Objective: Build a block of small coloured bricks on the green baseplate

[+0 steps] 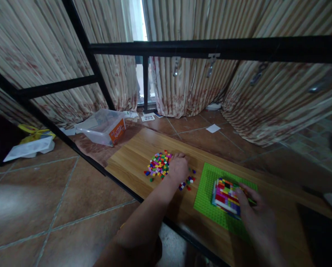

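My left hand (179, 168) is at the right side of a heap of small toy bricks (158, 165) in many colours. Its fingers curl down toward the tabletop, and whatever is between their tips is hidden. On a green studded baseplate (206, 193) sits a block built of toy bricks (225, 194), its top a patchwork of red, yellow, pink, white and purple. My right hand (256, 211) grips the right side of this block between thumb and fingers. A few loose bricks (188, 182) lie between the heap and the baseplate.
Everything rests on a long wooden table (143, 142) with a dark frame. Beyond its left end stands a clear plastic box (99, 129) with an orange label. Black metal bars (182, 47) run across in front of curtains (188, 81). A dark flat object (318, 230) lies at right.
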`<state>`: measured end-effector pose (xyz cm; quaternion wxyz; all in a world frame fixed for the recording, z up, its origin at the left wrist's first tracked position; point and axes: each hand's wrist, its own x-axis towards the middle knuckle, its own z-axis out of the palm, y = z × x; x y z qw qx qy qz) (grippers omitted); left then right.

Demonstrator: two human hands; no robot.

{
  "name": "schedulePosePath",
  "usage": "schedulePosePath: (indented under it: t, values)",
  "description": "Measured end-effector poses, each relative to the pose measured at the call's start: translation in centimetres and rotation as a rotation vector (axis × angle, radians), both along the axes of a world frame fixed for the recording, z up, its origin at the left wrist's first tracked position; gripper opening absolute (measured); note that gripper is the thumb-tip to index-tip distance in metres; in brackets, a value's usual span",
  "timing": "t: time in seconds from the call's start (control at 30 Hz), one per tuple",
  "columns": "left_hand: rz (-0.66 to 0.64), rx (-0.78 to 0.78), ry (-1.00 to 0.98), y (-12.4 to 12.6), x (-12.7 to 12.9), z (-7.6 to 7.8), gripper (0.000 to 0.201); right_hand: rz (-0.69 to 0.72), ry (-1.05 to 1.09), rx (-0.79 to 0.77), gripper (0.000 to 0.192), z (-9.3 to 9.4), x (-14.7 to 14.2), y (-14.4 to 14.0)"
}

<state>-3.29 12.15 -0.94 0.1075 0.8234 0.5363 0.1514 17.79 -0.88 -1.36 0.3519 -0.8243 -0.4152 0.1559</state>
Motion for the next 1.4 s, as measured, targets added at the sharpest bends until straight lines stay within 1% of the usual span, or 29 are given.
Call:
schedulePosePath:
  t: [0.17, 0.4, 0.5, 0.6, 0.67, 0.77, 0.8, 0.9, 1.07, 1.27, 1.4]
  values:
    - [-0.033, -0.001, 0.052, -0.5, -0.4, 0.6, 0.023, -0.013, -0.015, -0.028, 0.057, 0.2, 0.1, 0.1]
    - [-0.031, -0.072, 0.126, -2.4, -0.3, 2.2, 0.021, -0.003, -0.017, -0.030, 0.059, 0.0, 0.2, 0.0]
    - [-0.035, -0.061, 0.112, -2.9, -0.3, 2.3, 0.021, 0.002, -0.028, -0.029, 0.059, -0.1, 0.3, 0.0]
    - [-0.032, -0.042, 0.056, -2.7, -0.8, 2.4, 0.022, -0.004, -0.034, -0.030, 0.059, 0.0, 0.3, 0.1]
    - [0.020, -0.011, 0.027, -2.0, -1.6, 2.4, 0.026, -0.013, -0.024, -0.038, 0.059, 0.1, 0.3, 0.1]
    - [0.191, 0.060, 0.006, -0.3, -3.2, 2.5, 0.030, -0.020, -0.017, -0.030, 0.058, 0.1, 0.1, 0.1]
    - [0.243, 0.065, 0.010, 0.2, -3.8, 2.4, 0.031, -0.017, -0.016, -0.020, 0.058, 0.1, 0.1, 0.1]
    - [0.337, 0.031, 0.061, 1.2, -4.7, 1.9, 0.030, 0.003, -0.012, 0.007, 0.058, -0.2, 0.0, 0.1]
    - [0.382, 0.009, 0.115, 1.2, -4.5, 1.2, 0.030, 0.009, -0.027, 0.034, 0.057, -0.6, 0.1, 0.1]
    - [0.385, -0.025, 0.124, 1.0, -4.3, 1.3, 0.030, 0.041, -0.059, 0.072, 0.058, -0.4, -0.1, 0.0]
    - [0.354, -0.045, 0.106, 0.8, -4.6, 1.6, 0.030, 0.029, -0.044, 0.051, 0.058, -0.4, -0.1, 0.0]
